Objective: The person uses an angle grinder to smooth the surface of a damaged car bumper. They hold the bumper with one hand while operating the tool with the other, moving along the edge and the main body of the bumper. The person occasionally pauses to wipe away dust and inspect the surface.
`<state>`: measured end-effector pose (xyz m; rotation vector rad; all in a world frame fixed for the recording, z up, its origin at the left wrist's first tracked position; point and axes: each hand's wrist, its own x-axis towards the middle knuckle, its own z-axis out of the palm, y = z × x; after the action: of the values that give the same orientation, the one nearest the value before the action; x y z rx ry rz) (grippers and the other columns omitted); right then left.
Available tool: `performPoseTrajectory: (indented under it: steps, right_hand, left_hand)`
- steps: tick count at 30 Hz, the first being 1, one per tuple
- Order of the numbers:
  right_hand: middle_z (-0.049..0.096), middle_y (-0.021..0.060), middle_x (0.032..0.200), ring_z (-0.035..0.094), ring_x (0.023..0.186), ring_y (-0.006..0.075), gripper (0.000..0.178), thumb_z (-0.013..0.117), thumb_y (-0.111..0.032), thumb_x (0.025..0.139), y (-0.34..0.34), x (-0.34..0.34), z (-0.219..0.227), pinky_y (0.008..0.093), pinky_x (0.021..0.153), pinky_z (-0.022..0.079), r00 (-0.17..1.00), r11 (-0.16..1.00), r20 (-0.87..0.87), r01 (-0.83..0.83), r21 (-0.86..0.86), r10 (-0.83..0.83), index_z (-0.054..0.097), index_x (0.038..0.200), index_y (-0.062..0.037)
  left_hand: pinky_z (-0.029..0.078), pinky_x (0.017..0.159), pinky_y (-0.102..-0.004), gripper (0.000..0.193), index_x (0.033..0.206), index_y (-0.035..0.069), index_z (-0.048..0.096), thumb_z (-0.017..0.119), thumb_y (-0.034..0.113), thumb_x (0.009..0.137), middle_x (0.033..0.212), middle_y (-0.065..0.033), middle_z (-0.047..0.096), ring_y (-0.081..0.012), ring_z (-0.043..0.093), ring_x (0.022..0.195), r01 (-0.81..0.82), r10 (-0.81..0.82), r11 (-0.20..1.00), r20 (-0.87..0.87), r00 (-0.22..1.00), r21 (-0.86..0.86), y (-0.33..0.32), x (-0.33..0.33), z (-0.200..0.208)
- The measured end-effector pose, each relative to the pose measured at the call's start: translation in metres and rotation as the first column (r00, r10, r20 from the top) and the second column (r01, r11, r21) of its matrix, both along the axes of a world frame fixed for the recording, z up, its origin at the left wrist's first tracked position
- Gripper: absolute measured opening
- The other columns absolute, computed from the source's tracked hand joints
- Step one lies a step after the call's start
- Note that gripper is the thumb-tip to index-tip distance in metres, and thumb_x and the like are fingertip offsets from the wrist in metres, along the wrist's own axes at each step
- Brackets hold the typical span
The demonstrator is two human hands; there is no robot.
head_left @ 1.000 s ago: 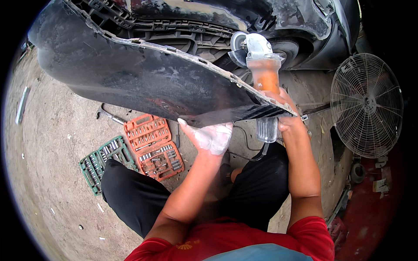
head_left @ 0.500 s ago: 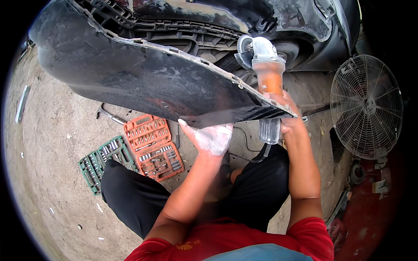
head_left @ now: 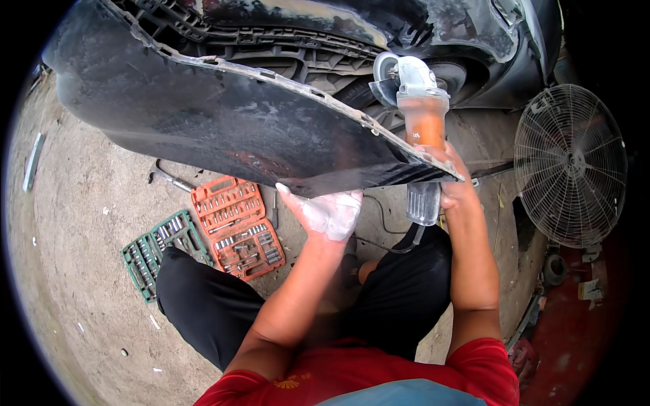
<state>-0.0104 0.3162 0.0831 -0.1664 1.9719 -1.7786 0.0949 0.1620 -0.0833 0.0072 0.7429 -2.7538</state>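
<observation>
A black, scuffed car bumper slants across the upper view, its ragged edge facing the car. My left hand, dusted white over the palm, grips the bumper's lower rim with the thumb on the near side; its fingers are mostly hidden behind the panel. In my right hand is an orange and grey angle grinder, wrapped around the body beyond the bumper's right tip. The grinder's disc and guard stand above the bumper edge, apart from it. A power cord leaves the grinder's rear end.
An orange socket set case and a green one lie open on the concrete floor. A hooked metal tool lies beside them. A round fan stands at right. The dark car body fills the far side.
The angle grinder has shifted slightly to the right with my right hand. My left hand and the bumper have hardly moved.
</observation>
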Motion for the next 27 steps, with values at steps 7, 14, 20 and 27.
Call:
performPoseTrajectory:
  steps: [7,14,20,27]
  right_hand:
    - [0.074,0.0045,0.101,0.071,0.084,0.0113,0.032,0.083,-0.021,0.095,-0.003,0.005,0.002,0.0275,0.074,0.057,1.0,0.999,0.006,0.013,-0.04,-0.013,0.073,0.117,-0.0002]
    - [0.074,0.0042,0.102,0.071,0.086,0.0117,0.033,0.083,-0.022,0.095,-0.002,0.003,0.0,0.028,0.075,0.057,1.0,0.999,0.001,0.015,-0.037,-0.015,0.072,0.117,-0.0003]
    - [0.074,0.0046,0.101,0.071,0.085,0.0122,0.033,0.083,-0.022,0.095,-0.005,0.003,0.002,0.0286,0.075,0.057,1.0,1.0,0.022,-0.004,-0.024,0.004,0.072,0.117,0.0]
    - [0.073,0.0044,0.101,0.07,0.085,0.0122,0.035,0.083,-0.023,0.094,-0.004,0.003,0.001,0.0294,0.074,0.057,1.0,1.0,-0.015,0.007,-0.018,-0.008,0.072,0.117,0.0004]
  left_hand:
    - [0.04,0.129,-0.0548,0.106,0.172,0.017,0.04,0.056,0.088,0.094,0.172,-0.0111,0.047,-0.0359,0.05,0.154,0.02,-0.019,0.999,-0.016,1.0,0.044,-0.001,0.003,0.002]
    - [0.039,0.129,-0.0545,0.109,0.171,0.016,0.041,0.061,0.088,0.091,0.172,-0.0112,0.047,-0.0357,0.049,0.154,0.012,-0.012,1.0,-0.005,1.0,0.024,0.0,0.0,0.003]
    - [0.041,0.128,-0.0536,0.109,0.17,0.016,0.042,0.061,0.088,0.091,0.171,-0.0116,0.049,-0.0351,0.051,0.153,0.032,-0.032,0.999,0.023,0.999,0.027,-0.001,0.002,0.0]
    - [0.042,0.127,-0.0531,0.104,0.17,0.016,0.044,0.055,0.088,0.095,0.17,-0.0122,0.05,-0.0351,0.053,0.151,0.041,-0.042,0.997,0.019,0.999,0.058,-0.001,0.003,0.001]
